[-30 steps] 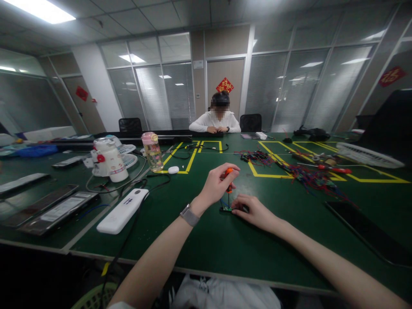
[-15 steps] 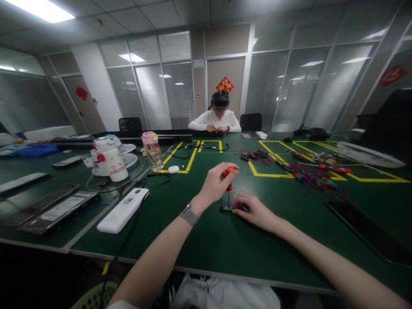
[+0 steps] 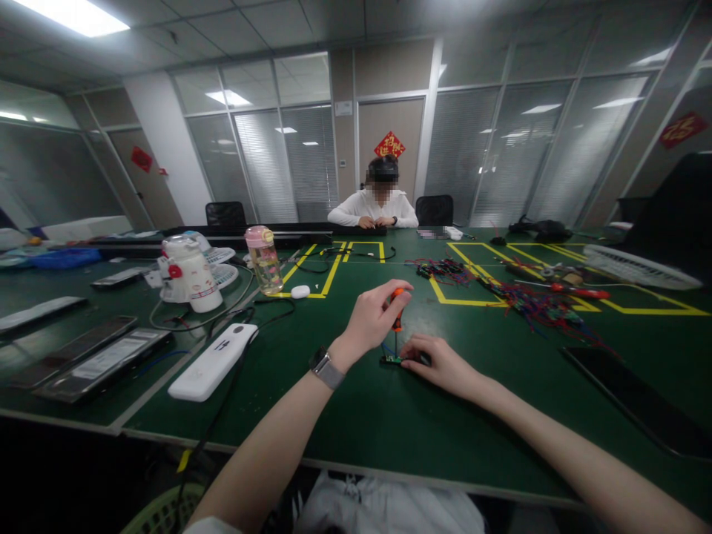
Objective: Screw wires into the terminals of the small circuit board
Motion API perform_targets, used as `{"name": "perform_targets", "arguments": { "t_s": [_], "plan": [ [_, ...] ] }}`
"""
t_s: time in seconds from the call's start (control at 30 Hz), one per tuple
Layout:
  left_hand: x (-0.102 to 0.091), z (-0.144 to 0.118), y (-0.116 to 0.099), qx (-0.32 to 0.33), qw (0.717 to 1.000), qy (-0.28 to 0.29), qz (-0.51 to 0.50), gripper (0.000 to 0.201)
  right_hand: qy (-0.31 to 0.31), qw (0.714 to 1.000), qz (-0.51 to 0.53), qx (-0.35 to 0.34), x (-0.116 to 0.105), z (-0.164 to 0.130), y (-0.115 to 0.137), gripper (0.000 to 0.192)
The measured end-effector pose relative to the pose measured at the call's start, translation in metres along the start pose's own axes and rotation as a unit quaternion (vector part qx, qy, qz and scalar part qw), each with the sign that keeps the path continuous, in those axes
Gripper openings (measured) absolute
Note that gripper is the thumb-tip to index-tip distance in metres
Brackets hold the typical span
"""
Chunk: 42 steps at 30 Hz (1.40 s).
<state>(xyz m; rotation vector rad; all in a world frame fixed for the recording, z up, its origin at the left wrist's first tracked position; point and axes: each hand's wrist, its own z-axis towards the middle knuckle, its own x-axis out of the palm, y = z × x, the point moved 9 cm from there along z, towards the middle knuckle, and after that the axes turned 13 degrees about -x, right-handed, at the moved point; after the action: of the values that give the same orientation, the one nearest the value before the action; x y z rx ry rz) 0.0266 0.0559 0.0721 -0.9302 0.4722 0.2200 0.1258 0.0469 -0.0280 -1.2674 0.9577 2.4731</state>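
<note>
My left hand (image 3: 374, 319) is closed around the orange handle of a screwdriver (image 3: 397, 315), which stands upright. Its shaft points down to a small green circuit board (image 3: 391, 360) lying on the table, and the tip appears to meet the board. With its fingertips, my right hand (image 3: 434, 359) grips the right end of that board, resting on the green surface. Part of the board is hidden behind the right fingers. A short blue wire shows beside the shaft.
Left of my arms lie a white power bank (image 3: 213, 363), a pink-lidded bottle (image 3: 264, 259), a white flask (image 3: 194, 276) and an earbud case (image 3: 300, 291). To the right are tangled wires (image 3: 534, 305), a red-handled screwdriver (image 3: 584, 291) and a black panel (image 3: 634, 397). A person (image 3: 378, 200) sits opposite.
My left wrist has turned a little, so the watch face shows more. The screwdriver and the right hand stay at the board.
</note>
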Motion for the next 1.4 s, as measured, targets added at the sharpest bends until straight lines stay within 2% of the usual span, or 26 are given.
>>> {"name": "perform_targets", "arguments": {
  "t_s": [0.37, 0.5, 0.7, 1.0, 1.23, 1.4],
  "plan": [
    [0.005, 0.002, 0.01, -0.05, 0.997, 0.044, -0.045, 0.036, 0.0, 1.0, 0.004, -0.001, 0.001, -0.001, 0.0, 0.009],
    [0.005, 0.003, 0.016, -0.071, 0.995, 0.043, -0.049, 0.037, 0.003, 1.0, 0.006, 0.003, 0.001, -0.001, -0.001, 0.01],
    [0.002, 0.004, 0.012, -0.043, 0.998, 0.027, -0.026, 0.03, 0.003, 1.0, 0.004, 0.01, 0.0, 0.0, 0.0, 0.012],
    [0.003, 0.003, 0.008, -0.028, 0.999, 0.031, -0.018, 0.03, 0.005, 1.0, 0.006, 0.004, -0.001, 0.0, 0.003, 0.013],
    [-0.006, 0.003, 0.002, 0.005, 0.999, -0.037, 0.036, 0.027, 0.004, 1.0, -0.002, 0.003, 0.001, 0.0, 0.0, 0.011],
    [-0.005, 0.001, 0.004, -0.007, 0.999, -0.026, 0.046, 0.032, 0.0, 1.0, -0.001, 0.003, 0.0, -0.001, 0.0, 0.011]
  ]
}}
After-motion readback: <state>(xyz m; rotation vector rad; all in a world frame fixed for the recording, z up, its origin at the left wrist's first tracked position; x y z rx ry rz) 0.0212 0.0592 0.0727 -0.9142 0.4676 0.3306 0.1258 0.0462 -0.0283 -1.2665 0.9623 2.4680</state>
